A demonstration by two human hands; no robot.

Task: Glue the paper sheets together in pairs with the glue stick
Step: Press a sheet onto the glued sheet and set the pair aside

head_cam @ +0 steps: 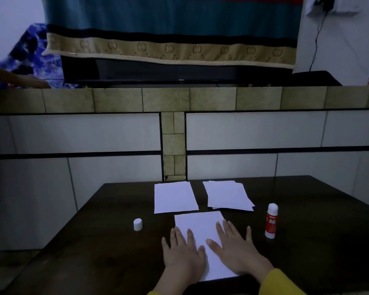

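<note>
Flat and spread, left hand (182,255) and right hand (237,251) press the near paper sheet (199,227), grasping nothing; glue stick (271,220) stands right, cap (137,224) left, on open dark table (320,241).

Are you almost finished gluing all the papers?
Not yet. Both hands, left and right, lie flat on the near sheet, seemingly pressing a pair together. The glue stick stands to the right, with its cap off and set down to the left. The far-left paper and the messy pile beside it are out of the hands' reach; whether either is already glued, I cannot tell.
</note>
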